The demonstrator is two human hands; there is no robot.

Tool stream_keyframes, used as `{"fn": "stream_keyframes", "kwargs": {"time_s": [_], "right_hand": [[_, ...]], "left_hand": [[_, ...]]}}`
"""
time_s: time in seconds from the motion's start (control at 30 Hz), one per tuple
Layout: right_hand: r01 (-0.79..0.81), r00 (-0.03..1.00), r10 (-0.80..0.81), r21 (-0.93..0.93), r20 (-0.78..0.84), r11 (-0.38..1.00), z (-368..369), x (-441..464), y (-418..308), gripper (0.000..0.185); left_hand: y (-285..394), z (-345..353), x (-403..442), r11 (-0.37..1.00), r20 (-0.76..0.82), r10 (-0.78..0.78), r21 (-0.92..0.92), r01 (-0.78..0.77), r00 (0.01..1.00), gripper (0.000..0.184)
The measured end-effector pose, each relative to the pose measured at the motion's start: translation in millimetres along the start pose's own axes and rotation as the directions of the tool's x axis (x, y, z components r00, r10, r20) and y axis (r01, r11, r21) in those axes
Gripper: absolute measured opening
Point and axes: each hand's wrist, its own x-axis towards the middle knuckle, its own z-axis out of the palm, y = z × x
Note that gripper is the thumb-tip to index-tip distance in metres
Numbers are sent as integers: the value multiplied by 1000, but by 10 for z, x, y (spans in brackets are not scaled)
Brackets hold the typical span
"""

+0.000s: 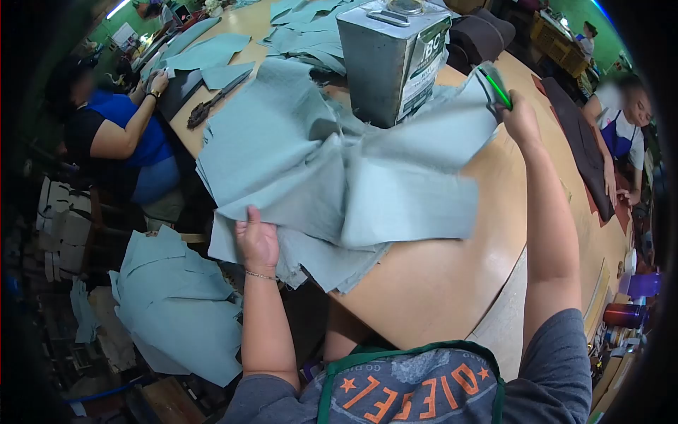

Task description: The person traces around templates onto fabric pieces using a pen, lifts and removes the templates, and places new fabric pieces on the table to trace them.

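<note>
A large pale blue-green fabric piece (282,166) is spread, creased, between my hands, over a stack of similar pieces at the table's corner. My left hand (258,242) grips the near left edge, thumb on top and the other fingers partly hidden. On the far right, my right hand (521,116) is closed around a green pen (498,90), its tip pointing up and left. A raised corner of fabric meets that hand; whether the fingers pinch it is hard to see. The fabric's right flap is blurred.
A metal can (378,67) stands behind the fabric on the wooden table (452,283). Dark scissors (219,99) lie at left. More cut fabric (176,304) is piled low at left. A person (134,134) works at left; another (621,134) leans over dark material (579,145) at right.
</note>
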Motion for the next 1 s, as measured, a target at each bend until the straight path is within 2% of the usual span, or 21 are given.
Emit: {"fn": "stream_keyframes", "kwargs": {"time_s": [0.03, 0.07, 0.17, 0.3, 0.4, 0.47, 0.5, 0.53, 0.57, 0.6, 0.63, 0.7, 0.73, 0.77, 0.8, 0.83, 0.87, 0.9, 0.97, 1.0], "right_hand": [[-25, 1000, 25, -43, -12, 999, 62, 65, 50, 26], [-45, 996, 45, 5, 79, 999, 126, 121, 150, 25], [-38, 997, 45, -103, 65, 994, 334, 81, 144, 26], [4, 979, -6, -9, -202, 1000, 494, -26, 192, 30], [-48, 940, 116, 212, -321, 976, 363, -367, -124, 36], [-110, 994, 110, 393, 22, 913, 331, -754, -478, 43], [-86, 983, 16, 381, 183, 920, 310, -956, -670, 49], [20, 961, -115, 352, 250, 936, 350, -1105, -786, 52], [30, 934, -158, 373, 319, 927, 388, -1201, -873, 53], [-36, 914, -133, 405, 383, 913, 422, -1247, -933, 50], [-41, 897, -107, 323, 428, 945, 378, -1249, -1006, 43], [-29, 870, -130, 312, 475, 950, 361, -1249, -1058, 33], [94, 917, -197, 292, 346, 952, 387, -1252, -1091, 30], [207, 941, -263, 251, 213, 946, 427, -1265, -1111, 28], [306, 942, -326, 193, 81, 932, 440, -1285, -1114, 25], [369, 926, -378, 200, 9, 908, 439, -1277, -1164, 23], [429, 903, -426, 202, -61, 880, 454, -1243, -1262, 21], [489, 872, -471, 201, -130, 849, 479, -1207, -1364, 20], [482, 872, -479, 335, -95, 810, 665, -1120, -1562, 18], [480, 867, -492, 402, -80, 780, 768, -1092, -1617, 17]], "left_hand": [[9, -83, 19, 999, -16, -18, -40, 17, 1000, 27], [28, -230, 55, 996, -32, -37, -82, 34, 999, 26], [41, -334, 37, 992, -77, -60, -113, 51, 995, 27], [53, -259, 58, 986, -99, -76, -154, 60, 992, 32], [92, -228, 38, 960, -81, -146, -254, 122, 986, 33], [107, -210, 59, 938, -52, -190, -303, 165, 980, 32], [119, -207, 64, 934, -43, -200, -310, 177, 979, 33], [140, -203, 73, 930, -33, -209, -314, 189, 977, 33], [168, -193, 97, 944, -58, -218, -265, 196, 974, 32], [205, -183, 121, 956, -87, -219, -217, 196, 972, 31], [255, -173, 140, 967, -121, -212, -170, 190, 970, 31], [383, -137, 170, 988, -206, -151, -11, 152, 967, 30], [443, -123, 177, 988, -247, -121, 68, 142, 962, 29], [536, -172, 211, 856, -307, -42, 480, 193, 951, 30], [652, -257, 266, 556, -327, 51, 794, 245, 944, 31], [735, -211, 302, 147, -300, 141, 949, 280, 943, 32], [755, -130, 313, 85, -134, 418, 990, 109, 898, 34], [800, 121, 298, -21, 46, 650, 999, -42, 758, 36], [704, 778, 311, 56, 255, 612, 930, -362, 748, 38], [579, 1080, 303, 78, 332, 474, 907, -415, 816, 39]]}}
